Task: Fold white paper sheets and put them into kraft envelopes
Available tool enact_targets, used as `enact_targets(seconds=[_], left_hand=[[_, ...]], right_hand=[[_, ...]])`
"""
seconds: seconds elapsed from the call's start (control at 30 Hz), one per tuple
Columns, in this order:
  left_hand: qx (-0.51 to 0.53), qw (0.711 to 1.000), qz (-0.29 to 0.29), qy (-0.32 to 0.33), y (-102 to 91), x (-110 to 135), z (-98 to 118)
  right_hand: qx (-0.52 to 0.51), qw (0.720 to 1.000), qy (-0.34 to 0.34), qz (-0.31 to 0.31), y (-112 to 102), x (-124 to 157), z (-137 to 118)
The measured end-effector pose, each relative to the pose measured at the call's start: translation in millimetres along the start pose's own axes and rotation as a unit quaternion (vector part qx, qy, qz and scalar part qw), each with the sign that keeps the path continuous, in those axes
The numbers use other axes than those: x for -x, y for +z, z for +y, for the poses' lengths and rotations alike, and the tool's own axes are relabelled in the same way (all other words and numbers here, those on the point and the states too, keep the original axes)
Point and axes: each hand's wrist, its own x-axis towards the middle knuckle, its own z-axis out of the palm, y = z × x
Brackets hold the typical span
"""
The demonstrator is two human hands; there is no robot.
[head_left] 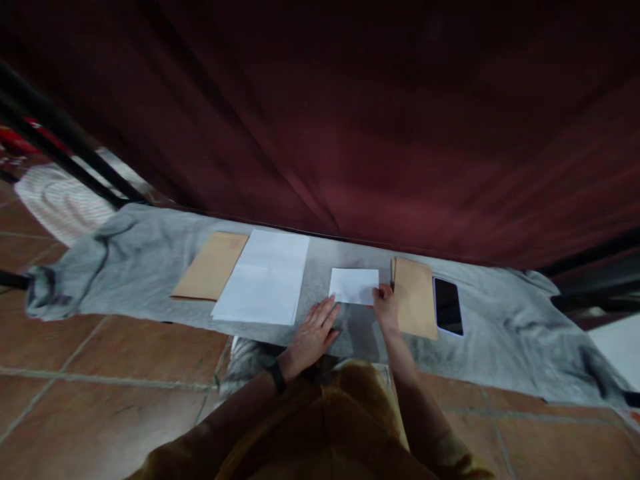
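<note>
A small folded white paper (353, 285) lies on a grey cloth (150, 260) spread over the floor. My right hand (385, 305) pinches that paper's lower right corner, fingers closed on it. My left hand (314, 333) lies flat on the cloth just below the paper's lower left corner, fingers stretched out and holding nothing. Right of my right hand lies a brown envelope (416, 297). A stack of white sheets (265, 277) and a second brown envelope (211, 265) lie further left.
A dark phone (447, 306) lies on the cloth beside the right envelope. A dark red curtain (350, 120) hangs behind the cloth. Black metal bars (60, 147) cross at the left. Brown floor tiles (100, 373) lie in front.
</note>
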Motion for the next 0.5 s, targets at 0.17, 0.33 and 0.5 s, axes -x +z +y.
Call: enact_targets(seconds=[0.17, 0.33, 0.5], left_hand=[[-0.014, 1.0, -0.012, -0.004, -2.6, 5, 4], [-0.021, 1.0, 0.008, -0.006, -18.8, 17, -5], [-0.04, 0.977, 0.135, -0.162, -63.2, 30, -80]], right_hand=[[0.039, 0.999, -0.013, 0.012, -1, 8, 8], [0.105, 0.989, -0.105, 0.015, -12, 36, 22], [0.136, 0.983, -0.12, 0.011, -27, 58, 33]])
